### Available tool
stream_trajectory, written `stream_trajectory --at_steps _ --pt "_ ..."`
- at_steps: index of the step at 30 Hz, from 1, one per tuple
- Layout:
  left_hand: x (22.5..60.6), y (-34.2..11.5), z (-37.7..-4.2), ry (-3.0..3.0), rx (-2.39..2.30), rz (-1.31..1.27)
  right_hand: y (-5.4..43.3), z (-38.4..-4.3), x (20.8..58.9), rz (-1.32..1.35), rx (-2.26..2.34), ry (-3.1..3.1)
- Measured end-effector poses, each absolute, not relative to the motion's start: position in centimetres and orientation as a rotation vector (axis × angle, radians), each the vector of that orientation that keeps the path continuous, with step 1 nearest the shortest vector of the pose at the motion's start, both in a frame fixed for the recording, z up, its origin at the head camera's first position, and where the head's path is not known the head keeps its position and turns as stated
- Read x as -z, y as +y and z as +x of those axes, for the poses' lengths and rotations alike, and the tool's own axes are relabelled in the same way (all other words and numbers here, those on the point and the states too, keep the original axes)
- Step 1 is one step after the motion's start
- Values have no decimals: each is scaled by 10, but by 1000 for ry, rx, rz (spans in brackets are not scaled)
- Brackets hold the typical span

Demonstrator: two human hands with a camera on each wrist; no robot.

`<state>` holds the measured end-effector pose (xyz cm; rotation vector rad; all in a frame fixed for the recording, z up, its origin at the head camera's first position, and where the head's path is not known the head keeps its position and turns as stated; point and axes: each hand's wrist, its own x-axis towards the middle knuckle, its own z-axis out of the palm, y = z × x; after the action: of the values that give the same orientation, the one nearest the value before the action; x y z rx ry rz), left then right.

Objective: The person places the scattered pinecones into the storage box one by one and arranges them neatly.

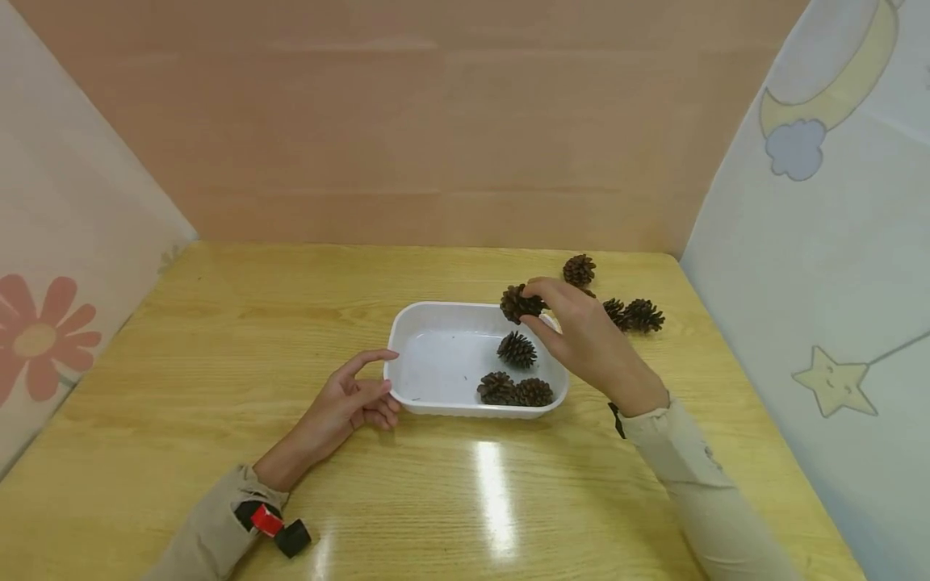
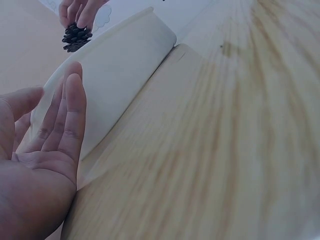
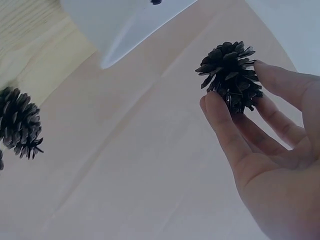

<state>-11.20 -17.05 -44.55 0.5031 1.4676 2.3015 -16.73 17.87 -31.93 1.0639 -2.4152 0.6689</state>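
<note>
Pinecone (image 1: 516,307) pinched in right hand (image 1: 587,343), above white tray (image 1: 441,363).

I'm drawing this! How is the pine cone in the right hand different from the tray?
The pine cone is dark and scaly; the tray is white and smooth. The pine cone is small; the tray is much bigger. The pine cone is held up in the right hand; the tray sits on the table. A hand touches each.

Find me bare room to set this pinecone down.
White tray: left half, beside the left hand, nearly bare. Table: stretch between the sleeves. Crowded: the tray's right end, holding three pinecones, and the table beyond the right hand, where more pinecones lie.
</note>
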Motion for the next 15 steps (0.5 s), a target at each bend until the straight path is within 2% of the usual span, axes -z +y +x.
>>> stream_trajectory --at_steps 7,15 --pt "446 -168 -115 1450 -2289 519 169 -167 322 1115 -707 -2394" --pt "449 -171 -112 1437 -2304 540 152 -176 343 1129 -790 -2521"
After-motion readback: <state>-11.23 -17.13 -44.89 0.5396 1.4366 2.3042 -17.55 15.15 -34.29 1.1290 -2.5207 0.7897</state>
